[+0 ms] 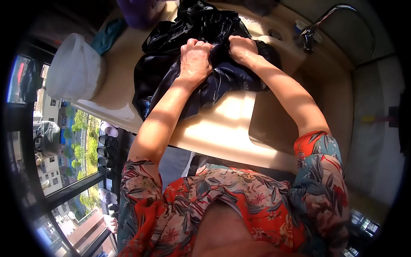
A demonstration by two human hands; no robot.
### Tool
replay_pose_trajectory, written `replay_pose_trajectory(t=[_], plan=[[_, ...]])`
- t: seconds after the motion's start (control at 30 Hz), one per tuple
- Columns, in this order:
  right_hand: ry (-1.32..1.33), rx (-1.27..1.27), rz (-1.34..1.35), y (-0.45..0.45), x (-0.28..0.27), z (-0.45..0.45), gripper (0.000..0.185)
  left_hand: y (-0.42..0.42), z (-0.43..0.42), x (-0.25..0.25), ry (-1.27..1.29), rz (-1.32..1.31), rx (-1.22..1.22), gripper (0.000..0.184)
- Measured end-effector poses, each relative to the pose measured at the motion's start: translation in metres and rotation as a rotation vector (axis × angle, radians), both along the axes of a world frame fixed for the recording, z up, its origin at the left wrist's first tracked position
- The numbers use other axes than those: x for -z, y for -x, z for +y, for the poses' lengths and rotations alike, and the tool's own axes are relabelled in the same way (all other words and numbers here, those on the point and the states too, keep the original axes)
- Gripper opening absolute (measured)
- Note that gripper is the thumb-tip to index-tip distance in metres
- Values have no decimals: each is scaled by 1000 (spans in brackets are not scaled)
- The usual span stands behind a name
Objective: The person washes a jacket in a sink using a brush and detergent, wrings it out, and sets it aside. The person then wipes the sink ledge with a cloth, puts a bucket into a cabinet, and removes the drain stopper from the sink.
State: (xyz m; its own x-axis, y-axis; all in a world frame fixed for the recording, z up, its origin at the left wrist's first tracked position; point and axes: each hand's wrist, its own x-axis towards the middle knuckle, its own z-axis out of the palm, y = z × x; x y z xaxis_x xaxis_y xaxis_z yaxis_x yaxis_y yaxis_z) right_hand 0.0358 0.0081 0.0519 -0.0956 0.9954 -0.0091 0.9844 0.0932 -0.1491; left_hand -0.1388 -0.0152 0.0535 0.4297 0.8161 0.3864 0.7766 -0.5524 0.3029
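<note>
A wet, shiny dark garment [222, 81] lies bunched on the washboard side of the beige laundry sink [222, 132]. My left hand [195, 60] is closed on its cloth near the middle, knuckles up. Just to the right, my right hand [242, 49] grips a fold of the same garment with curled fingers. Only a short gap separates the two hands. Black glossy folds spread behind them toward the back of the sink, and navy folds hang toward me. My fingertips are hidden in the fabric.
A chrome faucet [310, 36] curves over the basin [295, 107] at the right. On the left stand a white bucket [77, 68], a teal cloth [109, 36] and a purple container [141, 10]. Several shoes [107, 152] line the window side.
</note>
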Motion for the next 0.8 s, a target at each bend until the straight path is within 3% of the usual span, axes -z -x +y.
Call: replay_pose_trajectory(t=[0.03, 0.1, 0.13, 0.17, 0.27, 0.3, 0.37, 0.43, 0.5, 0.57, 0.63, 0.67, 0.7, 0.8], plan=[[35, 9, 9, -15, 8, 26, 31, 5, 7, 0, -84, -47, -4, 29], [-220, 279, 204, -33, -13, 49, 46, 16, 6, -16, -235, -152, -14, 12], [-253, 28, -22, -68, -6, 80, 53, 24, 7, -33, -155, -186, -45, 10], [-267, 314, 641, -86, -25, 83, 58, 35, 7, -50, -236, -304, -15, 10], [-494, 399, 788, -109, -58, 100, 60, 71, 6, -95, -177, -546, -24, 27], [-555, 619, 757, -95, -73, 97, 45, 81, 12, -101, -281, -523, -29, 33], [-660, 596, 640, -127, -44, 129, 46, 88, 17, -94, -354, -472, -104, 27], [-407, 366, 198, -158, -20, 128, 57, 98, 19, -43, -173, 18, -239, 28], [-291, 248, 106, -157, -19, 126, 68, 93, 8, -5, -60, 89, -248, 28], [-295, 273, 352, -142, -10, 103, 74, 94, 10, 1, -95, 27, -249, 28], [38, 283, 386, -111, -11, 64, 81, 91, 9, 1, -99, -34, -249, 29], [-78, 246, 130, -108, 10, 53, 83, 92, 10, 3, -114, -60, -242, 30], [-182, 220, 103, -102, 23, 50, 80, 94, 10, 4, -128, -83, -236, 30], [-381, 217, 517, -124, 28, 34, 66, 94, 9, 6, -165, -121, -240, 29]])
